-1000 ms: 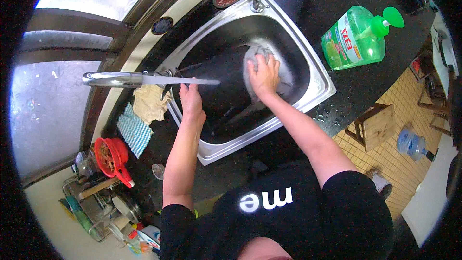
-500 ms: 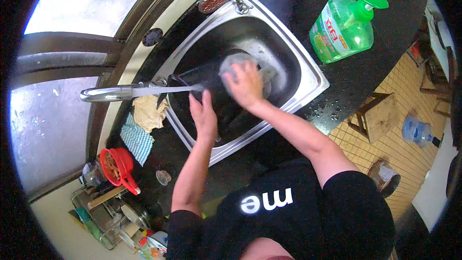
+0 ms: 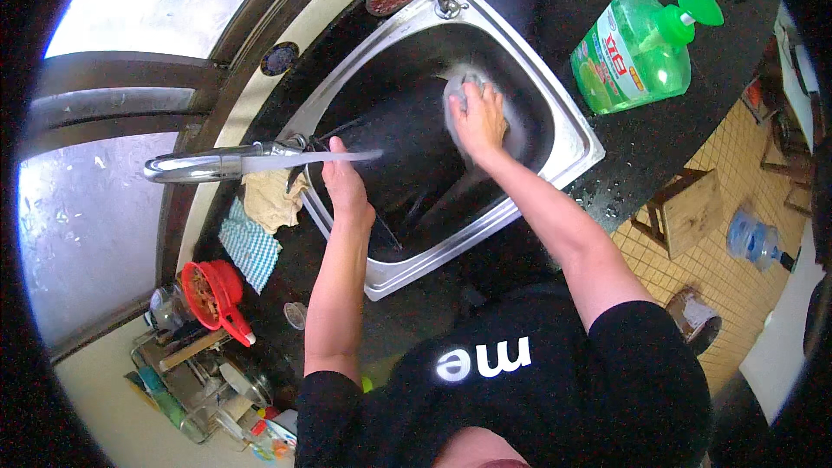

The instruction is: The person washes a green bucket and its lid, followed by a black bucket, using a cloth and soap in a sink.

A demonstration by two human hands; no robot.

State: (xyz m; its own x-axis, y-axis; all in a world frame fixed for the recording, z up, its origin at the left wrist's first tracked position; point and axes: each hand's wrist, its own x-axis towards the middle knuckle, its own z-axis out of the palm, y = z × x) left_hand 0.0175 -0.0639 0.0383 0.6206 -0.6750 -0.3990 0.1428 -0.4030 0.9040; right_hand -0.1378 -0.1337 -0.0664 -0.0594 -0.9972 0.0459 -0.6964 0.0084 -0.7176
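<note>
My left hand [image 3: 347, 186] grips the near-left edge of a large dark, flat thing [image 3: 394, 152], its thumb on top and its fingers hidden below. This thing leans inside the stainless-steel sink [image 3: 555, 175]; its exact kind is hard to make out against the dark basin. My right hand [image 3: 481, 121] presses a pale grey scrubbing cloth [image 3: 454, 94] with bent fingers, over at the right side of the basin. Water runs from the chrome faucet [image 3: 195, 168] in a stream just above my left thumb.
A green pump bottle [image 3: 637, 56] stands right of the sink on the black counter. Left of the sink lie a beige rag [image 3: 271, 199] and a checked cloth [image 3: 250, 243], with a red strainer [image 3: 212, 295] nearer me. A wooden stool [image 3: 685, 212] stands on the tiled floor.
My right hand has moved right with the cloth, from over the dark thing toward the basin's right side. My left hand has shifted slightly left, and the dark thing's edge has tilted with it.
</note>
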